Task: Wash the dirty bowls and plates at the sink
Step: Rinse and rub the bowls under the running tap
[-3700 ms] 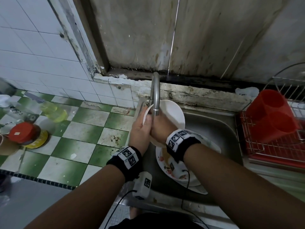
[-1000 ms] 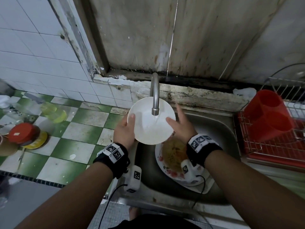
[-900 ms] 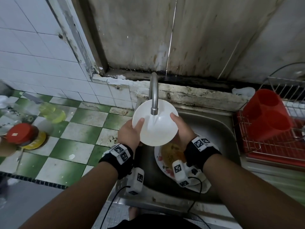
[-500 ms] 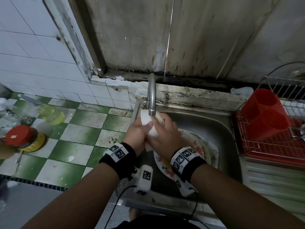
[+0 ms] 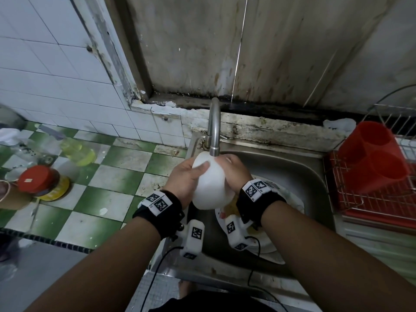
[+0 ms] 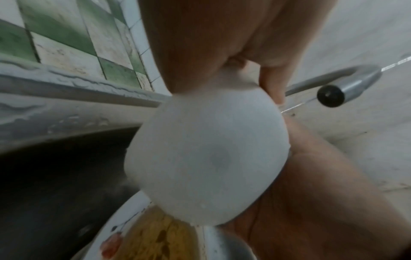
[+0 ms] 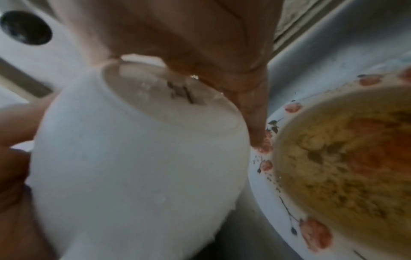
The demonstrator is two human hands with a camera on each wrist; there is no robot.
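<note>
Item: white bowl (image 5: 208,184), held bottom-up over the sink (image 5: 290,174), directly under the faucet (image 5: 213,131) spout.

Grip, left: my left hand (image 5: 184,179) curls round the bowl's near-left wall, fingers wrapped over the top of its rounded side.

Grip, right: my right hand (image 5: 235,174) curls round the far-right side; its fingers (image 7: 253,112) reach across the foot ring.

Below both grips: floral plate (image 7: 289,202) with brown food residue, lying in the sink, unwashed.

Right of my right grip, well apart: wire dish rack (image 5: 369,194) with a red utensil holder (image 5: 373,158).

Handling note, as judgement: the wet glaze is likely slippery, so I keep both palms clamped while rubbing the foot ring. I turn the bowl in small steps so each part of the outside passes under the spout. I hold it clear of the dirty plate beneath.
</note>
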